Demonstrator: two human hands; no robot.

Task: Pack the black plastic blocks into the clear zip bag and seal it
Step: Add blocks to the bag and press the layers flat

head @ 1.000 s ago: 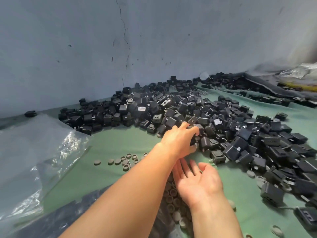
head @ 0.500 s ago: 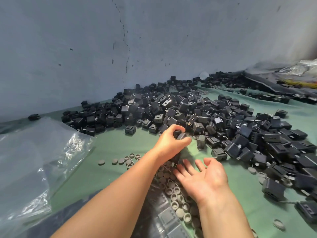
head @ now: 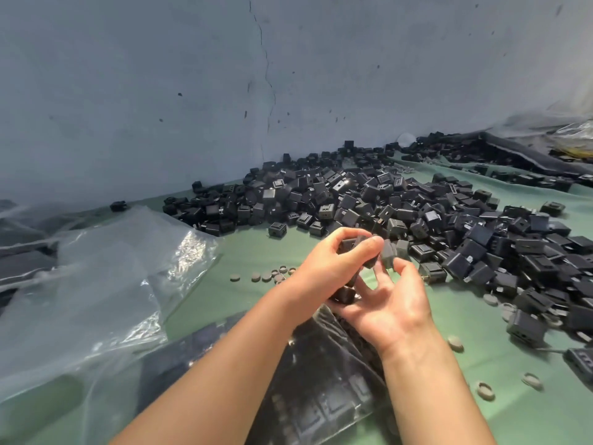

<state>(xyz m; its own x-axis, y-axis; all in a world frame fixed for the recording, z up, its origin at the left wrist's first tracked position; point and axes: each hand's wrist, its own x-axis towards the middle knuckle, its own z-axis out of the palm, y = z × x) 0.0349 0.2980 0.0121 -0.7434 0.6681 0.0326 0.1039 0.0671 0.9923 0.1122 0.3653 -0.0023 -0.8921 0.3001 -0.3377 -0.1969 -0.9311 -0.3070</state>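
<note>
This looks like a small packing workshop, prob. part of a factory. Very many identical black plastic blocks [head: 385, 200] lie heaped on a green-covered bench [head: 250, 252] w/ loose round caps [head: 256, 277] and clear plastic bags [head: 106, 284]. Behind is a bare, cracked wall [head: 160, 91].

I've got matt black plastic on the blocks [head: 385, 203] at one o'clock. Plastic sheet [head: 112, 284] at nine o'clock: clear, glossy, crinkled. Bag [head: 321, 396] at six, same shiny film. Green table cover [head: 500, 354] smooth and matt; wall [head: 160, 91] at twelve, rough, cracked.

held blocks [head: 351, 247] blurred, zip bag [head: 321, 396] cut off
</note>
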